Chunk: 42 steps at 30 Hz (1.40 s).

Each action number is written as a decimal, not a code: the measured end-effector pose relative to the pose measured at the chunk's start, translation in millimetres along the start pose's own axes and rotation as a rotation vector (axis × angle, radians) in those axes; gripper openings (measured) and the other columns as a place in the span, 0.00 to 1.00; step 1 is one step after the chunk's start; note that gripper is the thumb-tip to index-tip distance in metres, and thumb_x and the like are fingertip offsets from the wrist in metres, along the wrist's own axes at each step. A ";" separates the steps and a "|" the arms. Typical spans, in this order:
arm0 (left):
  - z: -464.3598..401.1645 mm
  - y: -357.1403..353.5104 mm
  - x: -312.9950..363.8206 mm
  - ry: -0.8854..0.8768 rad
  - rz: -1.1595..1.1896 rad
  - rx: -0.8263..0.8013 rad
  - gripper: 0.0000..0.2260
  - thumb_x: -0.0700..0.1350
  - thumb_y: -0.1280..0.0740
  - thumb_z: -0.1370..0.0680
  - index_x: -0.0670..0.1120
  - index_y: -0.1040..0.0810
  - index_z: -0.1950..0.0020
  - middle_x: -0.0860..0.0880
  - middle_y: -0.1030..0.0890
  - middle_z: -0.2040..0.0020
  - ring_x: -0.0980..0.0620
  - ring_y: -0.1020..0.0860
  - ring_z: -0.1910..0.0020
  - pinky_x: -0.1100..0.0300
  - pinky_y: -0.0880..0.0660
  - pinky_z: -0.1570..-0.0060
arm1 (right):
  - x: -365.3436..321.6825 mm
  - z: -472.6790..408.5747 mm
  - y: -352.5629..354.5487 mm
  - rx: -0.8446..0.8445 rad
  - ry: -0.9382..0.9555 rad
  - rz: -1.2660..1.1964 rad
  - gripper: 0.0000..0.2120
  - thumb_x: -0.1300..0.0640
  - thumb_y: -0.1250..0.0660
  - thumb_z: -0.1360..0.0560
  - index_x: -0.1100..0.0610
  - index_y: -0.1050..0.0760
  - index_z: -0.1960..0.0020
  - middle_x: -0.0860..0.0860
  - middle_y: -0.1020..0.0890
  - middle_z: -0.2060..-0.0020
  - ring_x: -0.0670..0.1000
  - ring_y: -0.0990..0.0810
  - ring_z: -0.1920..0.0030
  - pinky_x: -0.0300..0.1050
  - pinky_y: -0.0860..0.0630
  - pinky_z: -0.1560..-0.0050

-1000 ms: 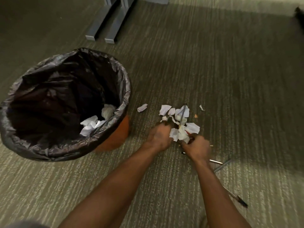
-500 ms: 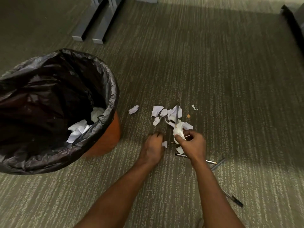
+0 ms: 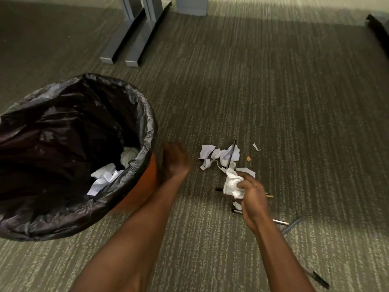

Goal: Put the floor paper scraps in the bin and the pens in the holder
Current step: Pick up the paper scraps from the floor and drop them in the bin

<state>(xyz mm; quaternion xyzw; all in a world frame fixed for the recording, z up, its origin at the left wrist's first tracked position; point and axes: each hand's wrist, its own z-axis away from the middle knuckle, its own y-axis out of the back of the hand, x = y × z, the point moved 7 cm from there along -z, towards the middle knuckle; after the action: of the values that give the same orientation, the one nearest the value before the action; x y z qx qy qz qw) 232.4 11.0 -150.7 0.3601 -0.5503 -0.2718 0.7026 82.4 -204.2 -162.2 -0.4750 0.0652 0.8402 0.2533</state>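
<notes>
An orange bin [image 3: 145,184] lined with a black bag [image 3: 69,144] stands at left, with white paper inside. My right hand [image 3: 253,199] is shut on a crumpled wad of white paper scraps [image 3: 231,184] just above the carpet. My left hand [image 3: 175,159], blurred, is beside the bin's right wall over the spot where a lone scrap lay; what it holds is not visible. Several white scraps [image 3: 219,154] lie on the carpet beyond, with a black pen [image 3: 231,153] across them. More pens lie by my right wrist [image 3: 280,221] and at the lower right [image 3: 320,279].
Grey metal desk feet [image 3: 130,41] stand at the back left, a grey cabinet base [image 3: 191,5] behind them. A dark object [image 3: 379,28] sits at the far right edge. A tiny orange fragment [image 3: 249,158] lies near the scraps. No pen holder is in view.
My left hand has swept left from the scrap pile to the bin's side. My right hand has gathered scraps into a wad and lifted slightly.
</notes>
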 end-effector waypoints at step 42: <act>26.9 -88.0 47.2 -0.385 -0.316 -0.369 0.21 0.52 0.36 0.19 0.51 0.29 0.26 0.43 0.27 0.27 0.40 0.27 0.30 0.48 0.32 0.32 | -6.5 3.0 -3.9 0.169 0.259 0.228 0.16 0.46 0.22 0.37 0.58 0.20 0.64 0.54 0.16 0.69 0.49 0.21 0.67 0.51 0.23 0.63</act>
<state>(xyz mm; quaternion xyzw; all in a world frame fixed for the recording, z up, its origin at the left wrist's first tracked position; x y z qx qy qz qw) 219.3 -83.4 -190.8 0.2493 -0.5518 -0.5362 0.5881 84.8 -202.1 -154.6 -0.5458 0.2211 0.7868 0.1848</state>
